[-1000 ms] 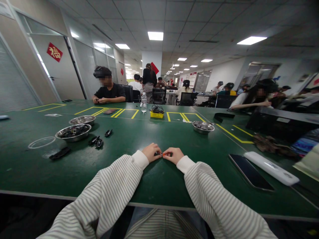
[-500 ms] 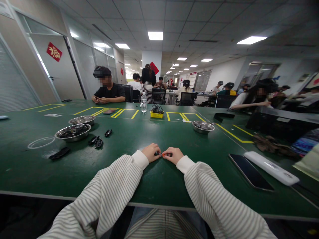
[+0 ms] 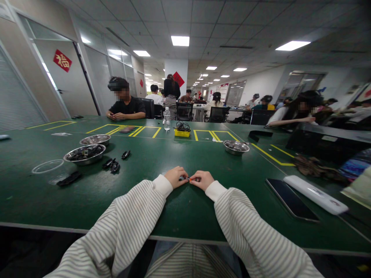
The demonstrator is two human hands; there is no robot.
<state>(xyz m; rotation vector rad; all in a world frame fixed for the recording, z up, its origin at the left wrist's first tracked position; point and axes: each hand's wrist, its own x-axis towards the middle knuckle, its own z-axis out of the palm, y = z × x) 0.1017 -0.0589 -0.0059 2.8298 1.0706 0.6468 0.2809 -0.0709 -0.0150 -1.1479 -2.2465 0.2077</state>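
Note:
My left hand [image 3: 175, 177] is closed in a pinch on a small dark grey part [image 3: 182, 178], mostly covered by the fingers. Facing it, my right hand [image 3: 203, 180] pinches a small orange-and-black piece [image 3: 191, 179], whose exact kind I cannot make out. The two pieces meet or nearly meet end to end, just above the green table [image 3: 188, 216]. To the left lie several loose black plastic parts [image 3: 115, 166], beside a steel bowl [image 3: 85, 162] filled with dark parts.
Another steel bowl [image 3: 100, 136] stands behind the filled one; a third bowl [image 3: 236, 150] is at the right. A yellow tray [image 3: 182, 133] with black cables and a water bottle [image 3: 167, 119] stand farther back. A phone [image 3: 290, 199] and a white device [image 3: 315, 195] lie at the right. Co-workers sit beyond.
Almost nothing differs. My hands keep their place, and slightly more of the grey part shows between the left fingers.

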